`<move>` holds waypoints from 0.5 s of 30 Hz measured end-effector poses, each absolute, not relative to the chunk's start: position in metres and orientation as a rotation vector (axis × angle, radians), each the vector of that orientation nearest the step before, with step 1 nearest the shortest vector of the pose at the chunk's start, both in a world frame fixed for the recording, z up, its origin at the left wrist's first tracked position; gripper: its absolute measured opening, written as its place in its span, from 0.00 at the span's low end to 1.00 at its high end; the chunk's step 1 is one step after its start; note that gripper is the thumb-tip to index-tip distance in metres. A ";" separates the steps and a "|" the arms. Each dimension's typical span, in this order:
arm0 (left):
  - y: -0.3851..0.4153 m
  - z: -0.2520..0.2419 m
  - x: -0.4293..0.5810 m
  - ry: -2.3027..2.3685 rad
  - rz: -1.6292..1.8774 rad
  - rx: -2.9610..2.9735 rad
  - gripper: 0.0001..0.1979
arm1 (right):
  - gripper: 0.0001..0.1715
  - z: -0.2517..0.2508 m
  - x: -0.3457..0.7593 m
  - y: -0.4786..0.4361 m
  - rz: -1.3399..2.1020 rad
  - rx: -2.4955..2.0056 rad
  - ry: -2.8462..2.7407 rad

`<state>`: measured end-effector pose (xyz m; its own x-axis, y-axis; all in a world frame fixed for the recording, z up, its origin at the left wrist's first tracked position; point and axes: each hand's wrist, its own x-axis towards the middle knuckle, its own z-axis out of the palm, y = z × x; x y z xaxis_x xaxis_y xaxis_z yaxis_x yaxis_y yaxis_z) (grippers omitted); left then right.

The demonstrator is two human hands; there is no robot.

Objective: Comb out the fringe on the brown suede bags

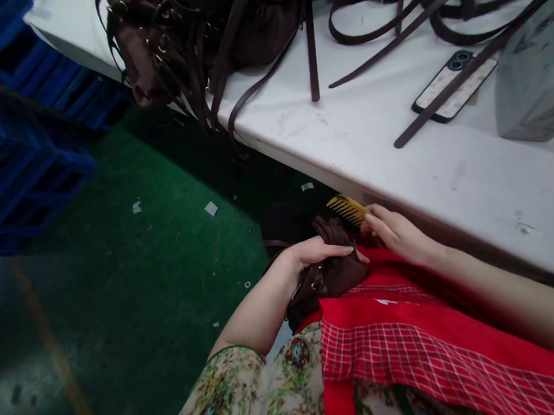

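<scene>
On my lap, over a red checked apron (412,344), lies a dark brown fringed leather piece (333,273). My left hand (316,252) lies on top of it, fingers stretched flat and pressing it down. My right hand (394,233) is closed on a yellow comb (348,209), whose teeth sit at the upper end of the brown fringe. Both hands are below the front edge of the white table (398,159).
On the table lie a brown leather bag (187,35) with many hanging straps, loose brown straps (435,22), a phone (454,85) face down and a grey bag (540,78). Blue crates (12,139) stand at the left on a green floor (143,275).
</scene>
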<state>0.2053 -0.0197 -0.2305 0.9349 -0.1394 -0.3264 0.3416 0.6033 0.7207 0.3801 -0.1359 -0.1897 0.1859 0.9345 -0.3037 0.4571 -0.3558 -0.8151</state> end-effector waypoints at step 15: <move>-0.044 -0.217 0.209 0.309 -0.184 0.936 0.21 | 0.14 -0.209 0.362 -0.133 1.071 -2.029 -2.008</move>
<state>0.2093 -0.0443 -0.2168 0.9405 -0.0218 -0.3392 0.2877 0.5822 0.7604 0.3619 -0.1326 -0.2093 -0.1120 0.9072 -0.4056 0.8422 -0.1299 -0.5233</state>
